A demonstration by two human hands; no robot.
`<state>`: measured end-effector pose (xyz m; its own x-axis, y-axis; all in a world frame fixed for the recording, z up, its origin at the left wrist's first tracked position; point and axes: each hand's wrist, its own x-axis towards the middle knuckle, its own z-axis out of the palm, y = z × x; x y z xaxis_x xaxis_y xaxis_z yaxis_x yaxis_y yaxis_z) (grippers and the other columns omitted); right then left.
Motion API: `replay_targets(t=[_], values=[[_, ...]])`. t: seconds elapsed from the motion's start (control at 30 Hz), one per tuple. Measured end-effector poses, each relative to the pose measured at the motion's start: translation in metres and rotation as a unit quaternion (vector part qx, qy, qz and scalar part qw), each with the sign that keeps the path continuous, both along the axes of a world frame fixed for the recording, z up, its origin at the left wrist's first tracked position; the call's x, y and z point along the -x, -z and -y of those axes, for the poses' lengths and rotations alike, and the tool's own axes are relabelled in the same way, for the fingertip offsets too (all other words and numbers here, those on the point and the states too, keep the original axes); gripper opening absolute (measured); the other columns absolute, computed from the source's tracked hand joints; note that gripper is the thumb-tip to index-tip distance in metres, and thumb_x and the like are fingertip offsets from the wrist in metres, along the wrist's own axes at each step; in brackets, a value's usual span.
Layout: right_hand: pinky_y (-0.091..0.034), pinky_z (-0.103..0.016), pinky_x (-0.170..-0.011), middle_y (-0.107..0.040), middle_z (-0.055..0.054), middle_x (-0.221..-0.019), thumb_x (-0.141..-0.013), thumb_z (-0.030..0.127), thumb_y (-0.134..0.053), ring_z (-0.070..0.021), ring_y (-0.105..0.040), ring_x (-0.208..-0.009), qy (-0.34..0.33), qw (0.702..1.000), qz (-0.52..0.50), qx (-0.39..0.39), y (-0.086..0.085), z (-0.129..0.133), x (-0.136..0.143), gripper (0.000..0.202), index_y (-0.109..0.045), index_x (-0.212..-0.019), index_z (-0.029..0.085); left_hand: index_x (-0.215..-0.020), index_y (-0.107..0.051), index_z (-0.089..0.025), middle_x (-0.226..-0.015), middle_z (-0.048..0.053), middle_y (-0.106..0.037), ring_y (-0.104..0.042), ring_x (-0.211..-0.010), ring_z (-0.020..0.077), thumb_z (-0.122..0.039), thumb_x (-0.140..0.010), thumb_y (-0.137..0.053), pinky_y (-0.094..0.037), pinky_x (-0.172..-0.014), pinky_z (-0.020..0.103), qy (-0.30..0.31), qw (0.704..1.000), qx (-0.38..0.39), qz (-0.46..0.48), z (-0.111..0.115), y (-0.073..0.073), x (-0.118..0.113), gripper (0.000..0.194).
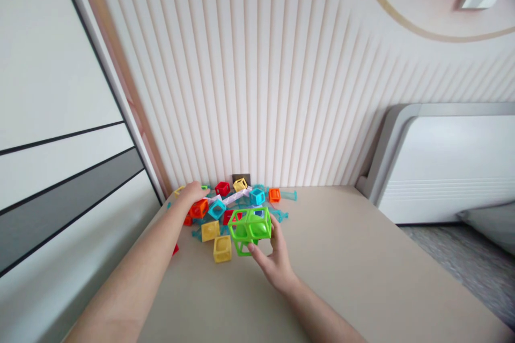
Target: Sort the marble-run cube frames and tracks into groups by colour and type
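My right hand (277, 265) grips several joined bright green open-frame cube blocks (250, 225), thumb at the lower edge and fingers behind. They are held above the front of a heap of coloured blocks. At the heap's far left edge, my left hand (193, 192) reaches down beside a small green piece (205, 187); its fingers are mostly hidden. Just below that hand lies an orange-red cube block (199, 208), with a blue cube block (217, 209) to its right. Two yellow cube blocks (222, 249) rest left of the green ones.
The beige tabletop (341, 257) runs up to a ribbed wall (257, 75). Farther back in the heap are a red cube (222, 188), an orange cube (274, 195) and transparent blue track pieces (288, 195). A white cabinet (60, 64) stands left, a grey-white headboard (446, 161) right.
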<state>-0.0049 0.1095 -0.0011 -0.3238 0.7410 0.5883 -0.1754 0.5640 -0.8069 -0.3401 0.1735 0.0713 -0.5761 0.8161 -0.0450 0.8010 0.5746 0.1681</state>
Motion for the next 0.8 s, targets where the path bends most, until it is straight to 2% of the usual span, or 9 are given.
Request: replay_targets(t=[0.27, 0.4, 0.53, 0.67, 0.73, 0.8], values=[[-0.054, -0.038, -0.097, -0.063, -0.011, -0.135, -0.084, 0.032, -0.076, -0.0288, -0.062, -0.118, 0.004, 0.999, 0.023, -0.041, 0.001, 0.000, 0.000, 0.076, -0.037, -0.150, 0.025, -0.098, -0.073, -0.013, -0.111, 0.023, -0.075, -0.072, -0.106, 0.0362, -0.031, -0.077, -0.070, -0.052, -0.076, 0.034, -0.008, 1.000, -0.015, -0.014, -0.002, 0.010, -0.004, 0.028], [-0.055, -0.038, -0.096, -0.063, -0.012, -0.134, -0.085, 0.031, -0.075, -0.0284, -0.062, -0.117, 0.011, 0.999, 0.021, -0.038, 0.000, -0.001, 0.000, 0.076, -0.037, -0.150, 0.024, -0.104, -0.067, -0.014, -0.110, 0.022, -0.075, -0.071, -0.106, 0.0379, -0.029, -0.076, -0.071, -0.052, -0.078, 0.037, -0.005, 0.998, -0.065, -0.005, 0.002, 0.009, -0.007, 0.032], [-0.054, -0.038, -0.096, -0.062, -0.011, -0.134, -0.084, 0.032, -0.076, -0.0276, -0.062, -0.116, 0.014, 0.999, 0.017, -0.027, 0.001, -0.002, 0.001, 0.076, -0.037, -0.150, 0.025, -0.112, -0.060, -0.014, -0.114, 0.022, -0.072, -0.068, -0.111, 0.0374, -0.022, -0.076, -0.069, -0.051, -0.087, 0.041, 0.005, 0.988, -0.150, 0.025, 0.007, 0.006, -0.008, 0.038], [-0.055, -0.036, -0.089, -0.064, -0.011, -0.128, -0.086, 0.033, -0.075, -0.0247, -0.065, -0.104, 0.013, 1.000, -0.003, -0.005, -0.002, -0.001, 0.003, 0.074, -0.038, -0.149, 0.025, -0.118, -0.055, -0.014, -0.124, 0.020, -0.067, -0.061, -0.123, 0.0346, -0.016, -0.075, -0.067, -0.047, -0.100, 0.043, 0.007, 0.960, -0.268, 0.081, 0.008, -0.003, -0.012, 0.044], [-0.056, -0.035, -0.082, -0.066, -0.009, -0.119, -0.087, 0.033, -0.074, -0.0218, -0.064, -0.094, 0.019, 1.000, -0.017, 0.013, -0.004, -0.001, 0.004, 0.071, -0.039, -0.148, 0.026, -0.124, -0.052, -0.015, -0.130, 0.020, -0.063, -0.057, -0.128, 0.0331, -0.017, -0.076, -0.066, -0.046, -0.103, 0.044, 0.005, 0.935, -0.333, 0.123, 0.007, -0.008, -0.016, 0.050], [-0.056, -0.035, -0.078, -0.066, -0.007, -0.113, -0.087, 0.035, -0.074, -0.0199, -0.062, -0.086, 0.036, 0.998, -0.035, 0.041, -0.006, -0.002, 0.006, 0.069, -0.041, -0.147, 0.026, -0.129, -0.049, -0.016, -0.131, 0.018, -0.062, -0.058, -0.125, 0.0310, -0.020, -0.076, -0.065, -0.049, -0.101, 0.043, 0.008, 0.903, -0.391, 0.181, 0.006, -0.013, -0.024, 0.055]])
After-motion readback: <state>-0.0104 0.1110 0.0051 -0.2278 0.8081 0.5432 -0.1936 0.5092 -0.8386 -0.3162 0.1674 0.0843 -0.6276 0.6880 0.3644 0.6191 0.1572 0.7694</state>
